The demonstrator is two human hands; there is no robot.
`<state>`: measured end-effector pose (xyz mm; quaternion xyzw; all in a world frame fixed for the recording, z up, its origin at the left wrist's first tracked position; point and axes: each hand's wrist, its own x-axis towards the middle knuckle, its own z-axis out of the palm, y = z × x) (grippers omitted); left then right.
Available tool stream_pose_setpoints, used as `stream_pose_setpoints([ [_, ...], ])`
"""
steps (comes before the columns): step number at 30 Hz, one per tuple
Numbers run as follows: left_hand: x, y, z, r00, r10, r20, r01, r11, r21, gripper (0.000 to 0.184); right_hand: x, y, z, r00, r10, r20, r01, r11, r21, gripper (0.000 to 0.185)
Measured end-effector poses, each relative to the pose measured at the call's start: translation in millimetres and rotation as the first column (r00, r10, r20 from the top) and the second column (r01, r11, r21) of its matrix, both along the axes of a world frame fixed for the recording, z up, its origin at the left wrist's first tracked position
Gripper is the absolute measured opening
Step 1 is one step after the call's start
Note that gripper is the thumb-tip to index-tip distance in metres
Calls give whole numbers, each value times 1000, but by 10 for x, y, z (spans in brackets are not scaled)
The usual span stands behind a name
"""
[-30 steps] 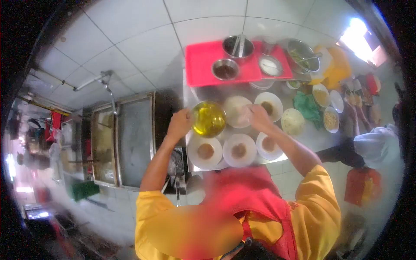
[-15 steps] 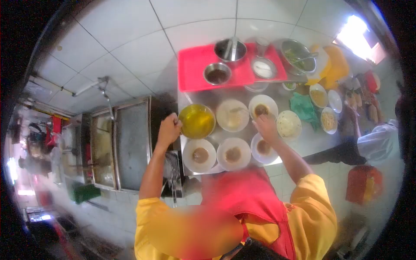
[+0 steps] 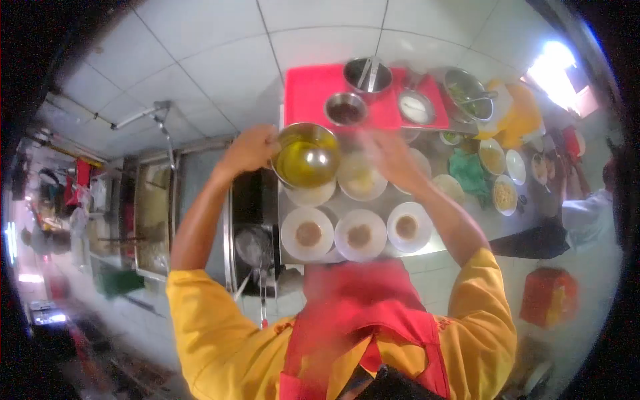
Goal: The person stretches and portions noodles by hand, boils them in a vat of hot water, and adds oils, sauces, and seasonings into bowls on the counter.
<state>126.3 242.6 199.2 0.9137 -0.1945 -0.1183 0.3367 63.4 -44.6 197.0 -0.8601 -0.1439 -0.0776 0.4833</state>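
My left hand (image 3: 255, 149) grips the rim of a metal bowl (image 3: 283, 175) of yellow oil, raised above a white bowl (image 3: 311, 196) that it partly covers. My right hand (image 3: 388, 157) is smeared by motion near the red tray's front edge, so its fingers cannot be made out. Beneath that hand a white bowl (image 3: 421, 164) is partly hidden. Left of it is a white bowl with pale contents (image 3: 361, 179). Along the front stand three white bowls with brown sauce: left (image 3: 309, 233), middle (image 3: 360, 235) and right (image 3: 409, 227).
On the red tray (image 3: 305, 93) sit a metal cup of dark liquid (image 3: 345, 110), a pot with utensils (image 3: 368, 75) and a dish of white powder (image 3: 416, 108). Rightward are a bowl of greens (image 3: 469, 97) and a green cloth (image 3: 469, 175). A co-worker's sleeve (image 3: 587, 217) shows far right.
My left hand has lifted the oil bowl up and toward the tray, uncovering part of a white bowl. My right hand has left the sauce bowl, moving left and toward the tray.
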Motion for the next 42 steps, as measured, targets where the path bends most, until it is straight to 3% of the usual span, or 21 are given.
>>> stream_pose_setpoints([
  [4,455,131,242,973,-37,-227,3,989,-147,15,386,135,95,999,51,14,-51,999,-5,31],
  [7,786,190,327,977,-211,-41,200,961,-190,14,670,-91,196,925,297,-236,-270,953,140,34],
  [10,1090,120,352,995,-66,-81,51,984,-170,14,1076,-480,127,951,105,-290,-144,983,-117,33],
  [12,1282,-8,270,984,58,-168,-102,960,-262,16,1717,-828,-492,935,-309,174,345,676,-651,30],
  [14,1620,-59,27,950,166,-265,-253,907,-337,19,2320,-1102,-1087,966,-238,102,222,559,-799,34],
  [15,1869,-35,-208,970,-51,240,64,997,-48,22,2517,-1174,-1178,984,-176,-3,70,410,-909,37],
  [16,2020,-8,-331,717,-386,581,199,911,360,26,2527,-1157,-1150,984,-176,5,78,411,-908,37],
  [19,2085,-316,-331,779,-428,459,29,755,655,30,2362,-1009,-958,983,-162,84,156,508,-847,34],
  [21,2220,-310,-589,774,-398,492,-9,770,638,29,2236,-966,-685,993,-74,-93,-63,333,-941,32],
  [22,2204,-338,-647,770,-372,518,-39,783,621,28,2351,-1076,-869,993,-76,-93,-63,330,-942,32],
  [24,2120,-392,-676,782,-352,514,-56,782,621,28,2539,-1311,-1186,923,-361,131,352,660,-663,31],
  [27,2043,-430,-778,827,-336,451,-26,778,628,31,2098,-1227,-462,951,12,309,280,387,-878,36],
  [28,2041,-441,-820,849,-340,405,14,780,625,33,2034,-1229,-324,955,16,298,269,384,-883,36],
  [29,2138,-416,-1004,855,-334,397,20,785,619,33,2005,-1243,-199,973,-68,221,220,570,-792,34],
  [31,2351,-320,-1530,868,-75,492,-177,878,446,44,1779,-1186,53,985,-133,112,174,727,-664,33],
  [33,1578,-637,-794,681,432,592,-449,884,-129,43,1438,-981,342,937,-307,167,349,834,-427,29],
  [34,1167,-806,-384,541,631,556,-452,776,-441,43,1289,-916,449,934,-313,171,356,835,-419,29],
  [36,887,-944,-503,852,464,244,-256,774,-579,53,966,-793,492,970,-236,61,239,875,-421,26],
  [37,516,-1060,-361,931,345,-120,-326,640,-696,58,829,-747,382,969,-246,-27,222,913,-342,26],
  [39,-38,-1115,-151,826,37,-563,-505,493,-708,64,440,-495,396,936,-247,-251,183,950,-254,26],
  [42,-430,-911,-523,720,-35,-693,-577,525,-626,61,123,-407,-185,912,-111,-395,92,994,-67,27],
])
